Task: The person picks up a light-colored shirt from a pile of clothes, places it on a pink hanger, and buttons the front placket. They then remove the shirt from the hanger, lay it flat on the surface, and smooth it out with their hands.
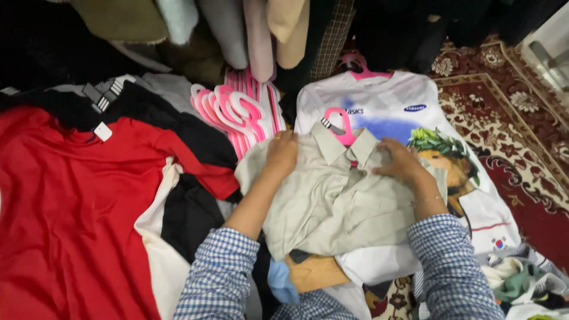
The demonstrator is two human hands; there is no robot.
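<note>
Pressing flat, both open: left hand (281,153), right hand (401,160) on beige shirt (332,204) | pink hangers (237,112) beside | white shirt (409,112) beneath

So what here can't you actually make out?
Head view only:
- Pink hanger: its lower part is tucked inside the beige shirt.
- White printed shirt: partly covered by the beige shirt and the right hand.
- Left hand: fingertips curl into the cloth.
- Red shirt: cut off at the left edge.
</note>
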